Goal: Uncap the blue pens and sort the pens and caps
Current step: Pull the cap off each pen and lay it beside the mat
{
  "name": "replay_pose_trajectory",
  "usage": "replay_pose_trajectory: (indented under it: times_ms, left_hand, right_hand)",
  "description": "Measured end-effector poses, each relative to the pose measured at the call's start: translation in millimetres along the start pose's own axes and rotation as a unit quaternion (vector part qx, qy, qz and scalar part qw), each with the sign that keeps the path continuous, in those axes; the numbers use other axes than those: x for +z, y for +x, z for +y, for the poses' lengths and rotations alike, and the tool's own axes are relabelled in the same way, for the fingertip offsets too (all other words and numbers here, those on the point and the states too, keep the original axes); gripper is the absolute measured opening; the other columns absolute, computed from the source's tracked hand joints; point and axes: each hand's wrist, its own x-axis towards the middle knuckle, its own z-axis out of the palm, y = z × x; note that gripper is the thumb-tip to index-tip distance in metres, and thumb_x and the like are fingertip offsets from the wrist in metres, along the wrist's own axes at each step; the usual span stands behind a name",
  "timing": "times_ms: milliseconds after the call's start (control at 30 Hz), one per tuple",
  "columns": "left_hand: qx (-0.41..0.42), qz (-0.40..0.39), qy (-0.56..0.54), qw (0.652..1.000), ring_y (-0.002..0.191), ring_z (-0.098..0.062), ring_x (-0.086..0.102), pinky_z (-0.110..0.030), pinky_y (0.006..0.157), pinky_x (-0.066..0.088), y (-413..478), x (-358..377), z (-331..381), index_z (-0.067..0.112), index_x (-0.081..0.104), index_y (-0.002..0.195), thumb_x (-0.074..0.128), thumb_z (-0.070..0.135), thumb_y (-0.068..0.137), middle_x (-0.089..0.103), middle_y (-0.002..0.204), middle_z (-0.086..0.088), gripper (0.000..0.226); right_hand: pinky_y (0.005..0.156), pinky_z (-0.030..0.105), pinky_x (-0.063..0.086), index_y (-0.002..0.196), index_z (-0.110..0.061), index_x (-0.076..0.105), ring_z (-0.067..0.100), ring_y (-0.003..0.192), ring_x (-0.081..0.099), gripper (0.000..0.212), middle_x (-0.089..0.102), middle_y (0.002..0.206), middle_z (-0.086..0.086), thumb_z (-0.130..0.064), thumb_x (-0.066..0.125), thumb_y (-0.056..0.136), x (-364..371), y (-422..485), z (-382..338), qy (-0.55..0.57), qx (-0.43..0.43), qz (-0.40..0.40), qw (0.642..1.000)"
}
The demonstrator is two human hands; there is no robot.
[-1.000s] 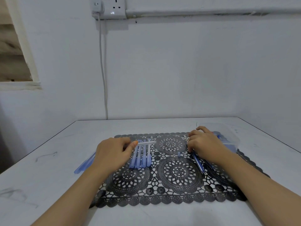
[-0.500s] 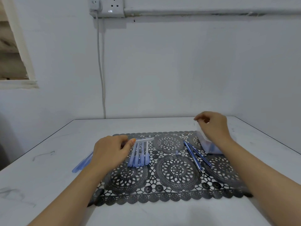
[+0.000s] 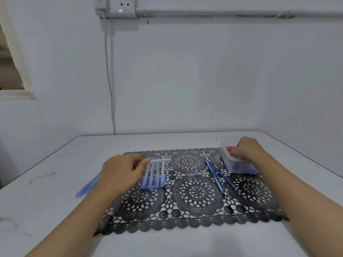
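Observation:
My left hand (image 3: 120, 173) pinches one end of a clear pen barrel (image 3: 160, 160), which lies crosswise over the tops of several blue pens (image 3: 154, 176) lined up on the black lace mat (image 3: 194, 206). More blue pieces (image 3: 86, 186) lie on the table, partly hidden behind my left hand. Two thin blue pen inserts (image 3: 215, 175) rest on the mat, with one small blue cap (image 3: 196, 172) beside them. My right hand (image 3: 247, 149) reaches into a clear plastic tub (image 3: 241, 168) at the mat's right; its fingertips are hidden inside.
The tub holds blue pieces and something red (image 3: 230, 147). The white table (image 3: 55, 210) ends at a wall behind, and its right edge runs close past the tub. A cable (image 3: 109, 80) hangs from a wall socket down behind the table.
My right hand rose off the mat, leaving the two thin inserts there, then moved right and down into the tub. My left hand has stayed on the clear barrel.

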Motion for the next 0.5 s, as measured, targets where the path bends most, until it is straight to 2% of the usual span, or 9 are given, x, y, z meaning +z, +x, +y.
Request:
replay_pose_trajectory:
  times_ms: [133,300,500]
  left_hand:
    - [-0.001,-0.005,-0.002,1.0,0.052,-0.009,0.047,-0.024,0.046,0.026,-0.7,-0.4,0.3,0.02,0.049,0.065,0.034,0.051,0.093,0.048,0.052,0.003,0.044]
    - [-0.005,-0.009,-0.004,1.0,0.051,-0.007,0.045,-0.024,0.046,0.025,-1.5,-1.6,1.2,0.023,0.045,0.063,0.034,0.051,0.093,0.047,0.051,0.003,0.043]
    - [-0.007,-0.011,-0.005,1.0,0.05,-0.007,0.045,-0.024,0.046,0.025,-2.0,-1.8,1.5,0.023,0.045,0.062,0.034,0.051,0.093,0.047,0.05,0.004,0.043]
  right_hand:
    - [0.068,0.027,0.037,0.082,-0.009,0.048,0.023,0.082,0.047,0.028,0.051,0.086,0.007,-0.034,0.06,0.084,1.7,0.5,0.1,-0.002,-0.004,-0.015,1.0]
    - [0.066,0.026,0.037,0.086,-0.009,0.049,0.023,0.082,0.048,0.027,0.052,0.087,0.006,-0.034,0.059,0.083,2.8,3.4,1.6,0.002,-0.01,-0.037,0.999]
    - [0.068,0.026,0.037,0.09,-0.009,0.049,0.023,0.083,0.048,0.028,0.051,0.086,0.006,-0.034,0.059,0.085,3.0,1.5,2.0,0.01,-0.016,-0.02,1.0]
